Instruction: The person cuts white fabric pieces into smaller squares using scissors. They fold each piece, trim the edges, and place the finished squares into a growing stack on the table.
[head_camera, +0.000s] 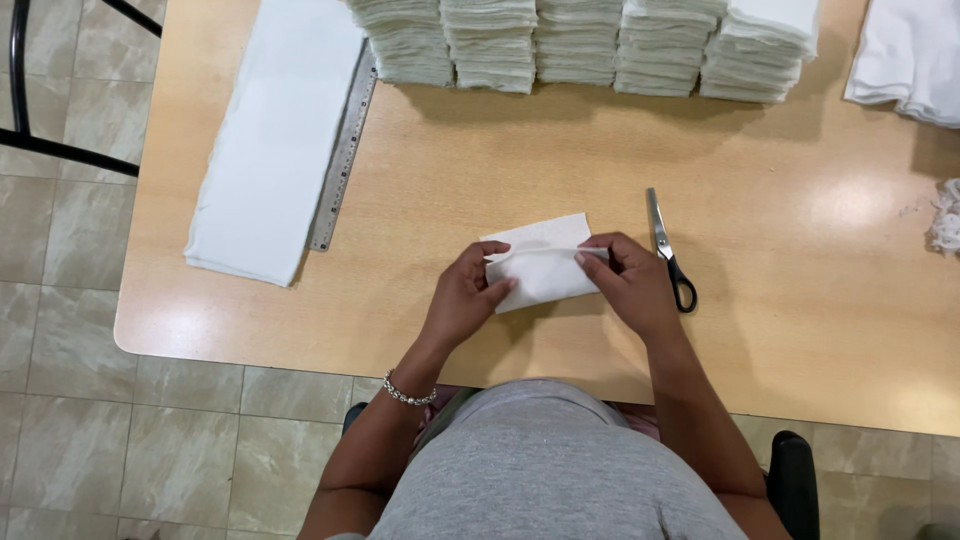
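- Head view: the left hand (465, 295) and the right hand (628, 280) both hold a small white cloth piece (540, 262), which lies near the middle of the wooden table (480, 160), close to the person's body.
- The fingers of the left hand are closed on the left edge of the cloth, thumb on top. The fingers of the right hand pinch the right end of the fold line in the same way.
- The upper layer of the cloth seems to be turned over the lower one, so the step in hand looks like making a fold. To do it well, I think the two edges must meet evenly before the hands press, and both hands should keep the same tension so the cloth does not slip sideways.
- It is good to flatten the crease from the middle toward the ends with the fingertips.
- A pair of scissors (668, 250) with black handles lies just beside the right hand, blades pointing away; the wrist should stay clear of it.
- At the far edge stand stacks of folded cloths (580, 45); a new piece should match them in shape.
- At the left lie a long white fabric strip (270, 150) and a metal ruler (342, 150) beside it, well apart from the hands.
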